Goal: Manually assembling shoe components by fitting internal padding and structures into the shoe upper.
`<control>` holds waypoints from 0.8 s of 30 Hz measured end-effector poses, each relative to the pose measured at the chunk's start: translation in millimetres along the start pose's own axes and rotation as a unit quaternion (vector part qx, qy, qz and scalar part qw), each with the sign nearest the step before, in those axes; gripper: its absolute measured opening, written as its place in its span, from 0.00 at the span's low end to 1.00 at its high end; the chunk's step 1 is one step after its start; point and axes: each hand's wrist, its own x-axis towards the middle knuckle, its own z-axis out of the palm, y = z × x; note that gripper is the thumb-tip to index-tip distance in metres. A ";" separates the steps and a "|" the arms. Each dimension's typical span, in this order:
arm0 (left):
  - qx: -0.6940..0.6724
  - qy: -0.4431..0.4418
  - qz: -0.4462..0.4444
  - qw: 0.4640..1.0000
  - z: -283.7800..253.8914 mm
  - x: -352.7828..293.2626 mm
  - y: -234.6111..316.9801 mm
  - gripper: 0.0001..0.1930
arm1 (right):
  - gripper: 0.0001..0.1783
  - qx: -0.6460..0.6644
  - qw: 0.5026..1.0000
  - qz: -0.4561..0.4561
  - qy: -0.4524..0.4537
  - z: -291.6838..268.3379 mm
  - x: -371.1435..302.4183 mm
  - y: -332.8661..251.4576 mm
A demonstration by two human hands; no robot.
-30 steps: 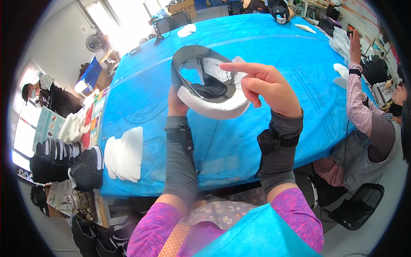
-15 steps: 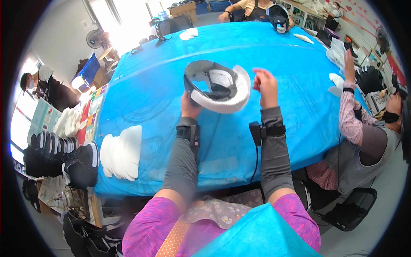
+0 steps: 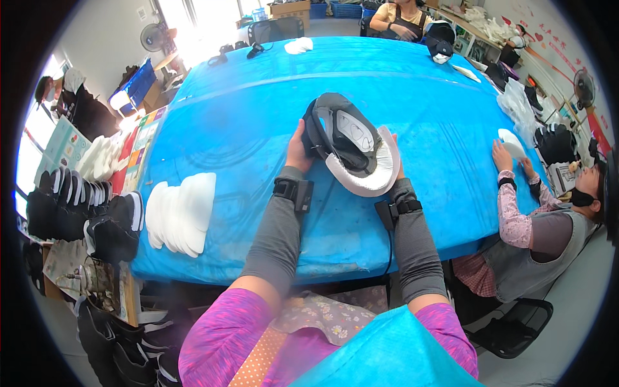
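Note:
Between my hands, above the blue-covered table, is a black and grey shoe upper (image 3: 325,119). Its hollow inside faces up, showing a pale lining patch, and a white crimped rim curves round the end near me. My left hand (image 3: 297,151) grips its left side, the thumb along the dark fabric and the other fingers hidden beneath. At the white rim's right side is my right hand (image 3: 398,158), closed against it, mostly covered by the upper. To the left, a fanned stack of white insole-shaped pieces (image 3: 179,213) lies on the table.
The blue table cover (image 3: 258,213) spans the middle. Black uppers with white edges (image 3: 116,222) are piled at the left. A co-worker on the right handles a white piece (image 3: 511,143). Across the table a person sits beside a black upper (image 3: 440,44). A chair (image 3: 516,329) stands lower right.
My right hand, held apart and raised before, has come to the upper's right side. The upper has turned and tilted toward me. The co-worker's raised hand has come down to a white piece.

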 end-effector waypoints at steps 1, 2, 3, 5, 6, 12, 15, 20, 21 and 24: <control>-0.003 0.000 0.000 1.000 -0.2 0.1 -0.5 0.19 | 0.36 -0.002 1.000 0.001 0.001 -0.6 -0.4 0.0; -0.003 -0.007 -0.001 1.000 -1.6 0.4 0.9 0.19 | 0.35 -0.001 1.000 -0.001 -0.002 0.4 0.2 1.4; -0.002 -0.014 -0.002 1.000 -2.7 0.7 1.7 0.20 | 0.35 0.002 1.000 -0.003 -0.005 1.4 0.6 2.7; -0.005 -0.014 0.002 1.000 -0.8 0.7 0.5 0.19 | 0.34 0.020 1.000 0.002 -0.013 0.6 1.5 2.0; -0.007 -0.017 0.006 1.000 2.1 0.3 -1.4 0.19 | 0.33 0.038 0.999 0.004 -0.021 -1.4 1.0 0.4; -0.002 -0.011 0.007 1.000 0.0 1.8 -0.3 0.19 | 0.32 -0.006 0.999 -0.019 0.025 2.4 0.8 -0.4; -0.008 -0.015 0.019 1.000 -3.6 5.2 -2.6 0.19 | 0.31 0.007 1.000 -0.004 0.000 10.0 -2.1 -0.6; -0.008 -0.025 0.008 1.000 -9.3 7.6 -3.0 0.19 | 0.30 -0.017 1.000 -0.015 0.002 18.2 -6.6 -0.8; -0.012 -0.027 0.003 1.000 -8.6 7.8 -4.1 0.19 | 0.30 -0.020 1.000 -0.017 0.006 17.9 -7.5 -2.1; -0.012 -0.016 0.002 1.000 -7.9 7.8 -4.3 0.19 | 0.30 -0.024 0.999 -0.016 0.037 19.0 -8.2 -2.8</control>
